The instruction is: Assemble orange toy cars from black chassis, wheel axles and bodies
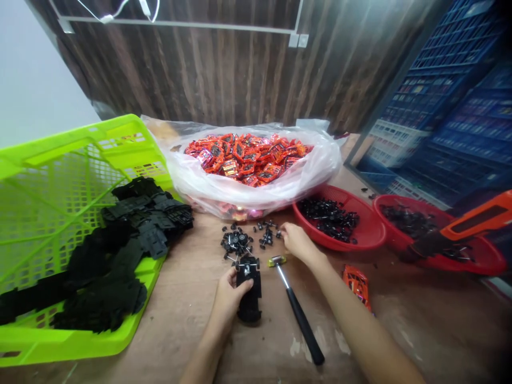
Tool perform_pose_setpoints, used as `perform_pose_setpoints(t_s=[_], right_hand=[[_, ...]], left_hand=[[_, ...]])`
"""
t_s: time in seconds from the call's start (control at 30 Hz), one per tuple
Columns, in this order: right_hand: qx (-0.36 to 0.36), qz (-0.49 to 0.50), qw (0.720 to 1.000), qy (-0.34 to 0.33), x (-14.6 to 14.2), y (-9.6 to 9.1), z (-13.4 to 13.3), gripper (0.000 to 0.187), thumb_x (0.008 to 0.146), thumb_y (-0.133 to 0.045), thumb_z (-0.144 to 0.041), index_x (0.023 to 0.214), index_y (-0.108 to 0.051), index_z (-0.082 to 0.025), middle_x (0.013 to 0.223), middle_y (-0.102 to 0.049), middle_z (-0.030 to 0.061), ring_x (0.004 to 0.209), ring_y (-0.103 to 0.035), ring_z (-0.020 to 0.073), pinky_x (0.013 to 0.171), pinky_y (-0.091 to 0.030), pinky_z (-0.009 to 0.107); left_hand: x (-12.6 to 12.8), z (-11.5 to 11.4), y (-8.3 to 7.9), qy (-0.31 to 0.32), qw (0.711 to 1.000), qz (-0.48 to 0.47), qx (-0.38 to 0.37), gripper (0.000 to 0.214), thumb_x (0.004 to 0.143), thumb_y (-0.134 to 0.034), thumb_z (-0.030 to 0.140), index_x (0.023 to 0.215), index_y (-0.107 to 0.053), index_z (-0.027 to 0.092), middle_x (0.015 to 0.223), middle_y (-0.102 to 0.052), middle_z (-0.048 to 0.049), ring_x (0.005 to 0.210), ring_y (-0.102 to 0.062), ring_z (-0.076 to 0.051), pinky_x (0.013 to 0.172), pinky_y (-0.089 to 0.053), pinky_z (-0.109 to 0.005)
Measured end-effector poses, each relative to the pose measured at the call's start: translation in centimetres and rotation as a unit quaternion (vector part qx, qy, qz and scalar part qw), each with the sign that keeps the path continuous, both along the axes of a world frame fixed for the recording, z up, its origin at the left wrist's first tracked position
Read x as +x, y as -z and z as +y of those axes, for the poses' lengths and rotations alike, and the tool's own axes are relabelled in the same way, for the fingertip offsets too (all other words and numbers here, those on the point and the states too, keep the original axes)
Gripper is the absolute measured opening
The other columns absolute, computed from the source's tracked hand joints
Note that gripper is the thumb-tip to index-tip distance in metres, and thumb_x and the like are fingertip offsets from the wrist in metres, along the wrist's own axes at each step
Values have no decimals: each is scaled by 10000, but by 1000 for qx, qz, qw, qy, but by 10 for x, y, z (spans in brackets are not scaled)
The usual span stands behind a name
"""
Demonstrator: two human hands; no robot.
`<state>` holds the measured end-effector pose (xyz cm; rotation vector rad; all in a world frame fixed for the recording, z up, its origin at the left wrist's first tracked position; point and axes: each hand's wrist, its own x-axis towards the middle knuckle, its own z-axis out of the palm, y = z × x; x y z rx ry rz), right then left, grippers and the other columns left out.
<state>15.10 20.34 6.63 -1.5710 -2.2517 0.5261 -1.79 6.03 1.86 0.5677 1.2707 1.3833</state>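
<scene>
A black toy-car chassis (249,306) is held flat just above or on the wooden tabletop (176,325), its lower end rounded, its edges notched, and a small wheel seen at either side of its far end. It is gripped along its left side by the left hand (229,296), the thumb being laid across the top. The right hand (299,244) is reached out to loose wheel axles (266,238), its fingers drawn together at a small black wheel; whether it is pinched cannot be told. Between the hands a hammer (298,309) is laid, black-handled and yellow-tipped. More axles are heaped in a red basket (370,230). Beyond, orange car shells (252,160) are piled in a plastic bag (324,178).
</scene>
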Motion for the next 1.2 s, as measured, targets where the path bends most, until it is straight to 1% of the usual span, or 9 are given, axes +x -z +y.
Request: perform_pose_setpoints(t_s=[0.07,0.17,0.3,0.43,0.7,0.93,1.07,1.13,1.2], right_hand=[[6,-42,999,25,-5,12,14,180,766,-493,-50,878,-613,-124,918,-640,163,901,-599,248,787,-425,348],[30,-78,996,32,-14,28,8,222,726,-485,-7,872,-599,-130,930,-624,178,923,-571,260,796,-407,368],[65,-75,994,-54,-34,43,-26,144,788,-485,-94,858,-578,-179,935,-626,112,920,-547,230,830,-387,354],[76,-50,987,-131,-54,53,-48,102,759,-543,-102,795,-552,-197,878,-634,56,913,-538,227,831,-376,351],[117,127,973,-155,-47,33,-101,63,857,-515,-162,816,-531,-206,808,-594,34,798,-523,195,727,-393,316],[133,143,970,-148,-49,44,-135,138,873,-452,-108,816,-531,-206,801,-557,38,790,-503,202,708,-407,329],[155,198,958,-138,-49,17,-113,91,883,-491,-186,945,-556,-201,916,-564,59,867,-540,190,746,-452,302],[210,210,948,-114,-53,-13,-74,126,908,-449,-219,973,-553,-190,939,-581,69,902,-552,186,793,-455,294],[254,148,954,-64,-60,-47,-15,200,925,-364,-193,973,-557,-170,967,-600,88,946,-552,190,860,-434,303]], left_hand=[[-5,-2,3,-53,998,-9,-11,515,498,-813,248,962,-629,116,835,-716,-77,723,-664,-201,651,-528,-287],[-15,-6,8,-127,992,-7,-18,506,527,-809,254,977,-622,117,874,-719,-82,749,-675,-194,686,-532,-282],[-28,-8,14,-188,982,-32,-11,461,541,-792,227,956,-623,119,832,-711,-53,698,-664,-160,680,-525,-259],[-30,-7,16,-205,977,-50,-2,461,540,-801,233,948,-620,116,831,-703,-47,690,-657,-151,683,-524,-259],[-11,1,9,-245,967,-73,26,454,530,-830,278,889,-593,136,785,-675,-19,687,-654,-162,612,-522,-257],[4,6,7,-227,967,-102,47,459,538,-835,274,900,-595,125,801,-682,-33,700,-661,-164,639,-525,-260],[2,8,6,-231,964,-127,42,501,519,-846,267,934,-608,119,839,-694,-57,720,-670,-178,628,-532,-257],[1,9,7,-233,961,-148,33,524,505,-855,254,950,-611,121,900,-699,-78,766,-676,-192,657,-546,-272],[0,9,10,-230,960,-157,18,532,492,-862,244,945,-611,120,911,-699,-85,772,-676,-193,670,-554,-281]])
